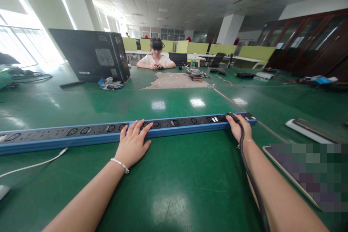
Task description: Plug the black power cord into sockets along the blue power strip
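Observation:
A long blue power strip [174,130] with a black row of sockets lies across the green table. My left hand [134,143] rests on its middle part, fingers spread over the sockets and holding nothing. Near the strip's right end my right hand [240,127] is closed on the black plug [231,116] of a thick black cable [248,168]. The plug is at the socket face; how far in it sits is hidden by the fingers. The cable runs back along my right forearm.
A black computer case [92,56] and gloves [111,84] stand back left. Across the green table [174,181] sits a person [156,58]. A white cable [35,166] lies left, a tablet-like panel [282,166] right. Tools and a bottle [193,61] are farther back.

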Tool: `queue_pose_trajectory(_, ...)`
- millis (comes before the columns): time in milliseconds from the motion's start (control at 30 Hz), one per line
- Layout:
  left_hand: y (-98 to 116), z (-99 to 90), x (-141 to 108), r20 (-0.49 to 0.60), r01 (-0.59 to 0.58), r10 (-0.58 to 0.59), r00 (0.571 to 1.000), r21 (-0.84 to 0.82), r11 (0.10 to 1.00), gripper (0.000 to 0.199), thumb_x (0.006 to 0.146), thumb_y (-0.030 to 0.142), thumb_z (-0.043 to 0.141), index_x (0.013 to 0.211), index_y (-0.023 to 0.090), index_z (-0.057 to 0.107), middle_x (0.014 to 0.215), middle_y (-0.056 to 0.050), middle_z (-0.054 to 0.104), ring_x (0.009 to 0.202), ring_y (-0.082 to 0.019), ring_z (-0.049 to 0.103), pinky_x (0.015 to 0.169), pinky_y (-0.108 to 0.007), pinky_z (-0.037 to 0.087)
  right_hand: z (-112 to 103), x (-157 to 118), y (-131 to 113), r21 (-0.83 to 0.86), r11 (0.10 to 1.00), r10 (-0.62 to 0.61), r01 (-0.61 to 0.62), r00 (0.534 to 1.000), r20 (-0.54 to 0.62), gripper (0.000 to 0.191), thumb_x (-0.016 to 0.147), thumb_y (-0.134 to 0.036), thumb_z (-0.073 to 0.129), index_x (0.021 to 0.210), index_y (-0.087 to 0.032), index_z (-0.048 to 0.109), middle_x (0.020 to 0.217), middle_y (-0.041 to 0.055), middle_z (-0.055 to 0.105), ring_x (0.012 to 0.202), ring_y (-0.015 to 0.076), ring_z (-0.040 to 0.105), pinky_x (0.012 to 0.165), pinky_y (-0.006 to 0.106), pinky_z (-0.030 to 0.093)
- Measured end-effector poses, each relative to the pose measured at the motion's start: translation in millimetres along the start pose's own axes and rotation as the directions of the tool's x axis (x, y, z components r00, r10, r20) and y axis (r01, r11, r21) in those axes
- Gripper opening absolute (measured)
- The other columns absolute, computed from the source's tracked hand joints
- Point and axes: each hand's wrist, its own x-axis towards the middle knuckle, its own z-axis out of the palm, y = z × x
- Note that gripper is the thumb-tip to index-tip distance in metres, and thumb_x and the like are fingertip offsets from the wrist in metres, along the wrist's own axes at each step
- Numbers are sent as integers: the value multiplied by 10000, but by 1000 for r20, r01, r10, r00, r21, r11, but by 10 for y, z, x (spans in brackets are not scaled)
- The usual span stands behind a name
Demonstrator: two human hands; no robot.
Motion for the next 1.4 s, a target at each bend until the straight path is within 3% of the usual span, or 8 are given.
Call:
queue_pose_trajectory(133, 3, -3, 2, 9, 2, -2, 1000, 5, 1000, 550, 826, 357, 479, 1367, 323, 383, 1430, -68, 404, 1327, -263, 320, 1081, -489, 183, -36, -2, -125, 3, 994, 109, -109, 994, 25, 439, 660, -545, 561, 866, -173, 671, 918, 102, 662, 931, 288, 581, 904, 465, 412)
queue_pose_trajectory(367, 10, -11, 9, 16, 0, 0, 1000, 14, 1000, 545, 827, 362, 474, 1364, 319, 388, 1424, -70, 410, 1319, -268, 331, 1076, -491, 190, -45, -78, -61, 32, 999, 9, -8, 1000, -11, 470, 678, -526, 559, 960, -167, 673, 1041, 107, 656, 1031, 274, 561, 966, 440, 379)
queue_pose_trajectory(767, 12, -11, 9, 17, 2, -3, 1000, 28, 1000, 538, 834, 368, 464, 1364, 322, 386, 1426, -67, 407, 1324, -262, 324, 1078, -484, 186, -48, -80, -162, 29, 994, 106, -105, 994, -25, 418, 672, -516, 577, 909, -190, 686, 959, 88, 672, 952, 276, 581, 918, 463, 406)
queue_pose_trajectory(1067, 11, 1, 9, 4, -1, 1, 1000, 24, 1000, 533, 829, 350, 466, 1358, 320, 399, 1417, -70, 420, 1320, -264, 332, 1075, -491, 191, -41, -81, -109, 23, 1000, 10, -10, 1000, -10, 447, 695, -543, 542, 916, -179, 677, 965, 93, 673, 941, 271, 581, 902, 446, 411)
queue_pose_trajectory(1400, 14, -15, 4, 8, 7, -7, 1000, 18, 1000, 545, 822, 357, 482, 1359, 325, 394, 1420, -64, 418, 1315, -262, 336, 1078, -484, 189, -19, -89, -130, 4, 1000, 17, -16, 998, -63, 412, 697, -541, 540, 879, -194, 669, 962, 84, 675, 924, 257, 584, 893, 431, 422)
